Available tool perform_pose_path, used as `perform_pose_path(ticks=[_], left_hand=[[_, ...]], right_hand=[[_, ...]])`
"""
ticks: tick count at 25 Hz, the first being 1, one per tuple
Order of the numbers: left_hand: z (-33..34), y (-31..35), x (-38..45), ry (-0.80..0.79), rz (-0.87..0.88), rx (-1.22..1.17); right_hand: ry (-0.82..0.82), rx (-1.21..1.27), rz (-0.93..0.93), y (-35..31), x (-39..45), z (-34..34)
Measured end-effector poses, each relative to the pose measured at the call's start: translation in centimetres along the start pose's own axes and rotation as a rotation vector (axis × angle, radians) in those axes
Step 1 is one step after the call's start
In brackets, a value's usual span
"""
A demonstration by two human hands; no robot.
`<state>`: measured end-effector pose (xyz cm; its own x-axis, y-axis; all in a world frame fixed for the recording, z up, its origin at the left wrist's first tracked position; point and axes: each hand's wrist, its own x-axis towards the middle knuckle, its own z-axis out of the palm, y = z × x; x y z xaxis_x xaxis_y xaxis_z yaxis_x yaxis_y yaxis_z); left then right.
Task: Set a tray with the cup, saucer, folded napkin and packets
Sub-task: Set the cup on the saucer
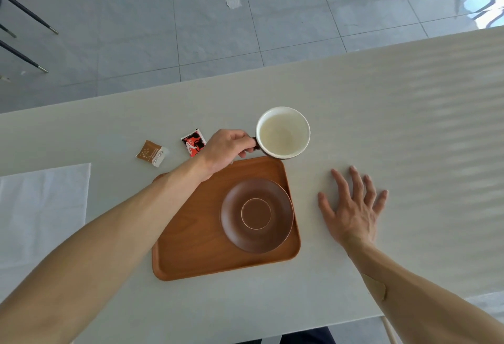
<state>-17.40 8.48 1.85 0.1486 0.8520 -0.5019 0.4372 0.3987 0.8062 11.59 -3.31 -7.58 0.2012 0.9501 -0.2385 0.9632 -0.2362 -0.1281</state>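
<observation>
A brown wooden tray (191, 251) lies in the middle of the white table. On its right half sits a dark brown saucer (256, 214), with nothing on it. Just beyond the tray's far right corner is a cup (283, 132), white inside and dark outside; my left hand (225, 150) grips its handle. To the right of the tray, my right hand (354, 207) rests flat on the table with its fingers spread. Two packets lie past the tray's far left: a red and black packet (193, 142) and a brown and white packet (151, 153). A white napkin (41, 212) lies spread out at the left.
The table's far edge (191, 79) runs diagonally, with grey tiled floor beyond it. Dark chair legs (24, 13) stand on the floor at the far left. A scrap of white paper (233, 2) lies on the tiles.
</observation>
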Motion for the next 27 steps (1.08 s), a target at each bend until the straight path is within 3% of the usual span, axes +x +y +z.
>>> perform_pose_path(ticks=[13, 27], left_hand=[[-0.8, -6.7, -10.6, -0.033, -0.016, 0.027], [0.9, -8.3, -11.9, -0.057, -0.04, 0.1]], right_hand=[[0.038, 0.02, -0.004, 0.1, 0.2, 0.6], [0.048, 0.036, -0.016, 0.4, 0.3, 0.9]])
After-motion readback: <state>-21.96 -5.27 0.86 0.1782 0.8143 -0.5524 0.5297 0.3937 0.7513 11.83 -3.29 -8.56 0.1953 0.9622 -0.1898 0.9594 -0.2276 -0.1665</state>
